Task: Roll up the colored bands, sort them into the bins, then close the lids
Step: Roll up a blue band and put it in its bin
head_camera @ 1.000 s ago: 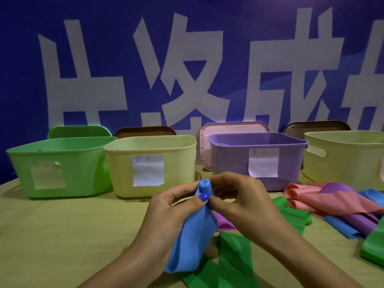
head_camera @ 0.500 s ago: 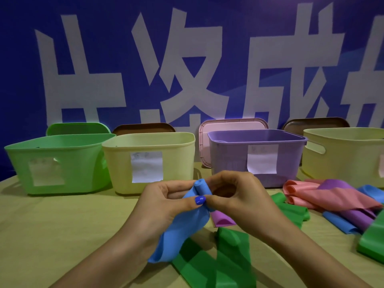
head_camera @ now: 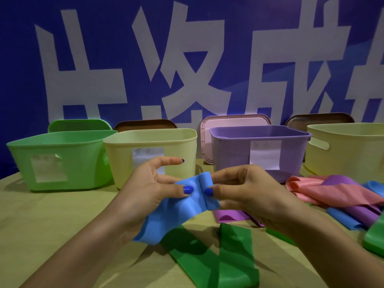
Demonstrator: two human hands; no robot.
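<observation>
Early stage. Left hand (head_camera: 149,190) and right hand (head_camera: 243,192) both pinch blue band (head_camera: 182,206), roll barely started, in front of cream bin (head_camera: 149,154). Other bands loose on table right of it; lids off behind bins.

Bare table (head_camera: 52,221) lies free at left. 4 open bins, green bin (head_camera: 62,161) to right yellow bin (head_camera: 351,150), wall off the far edge. Loose bands, green band (head_camera: 234,260) and pink band (head_camera: 332,192), clutter centre and right.
</observation>
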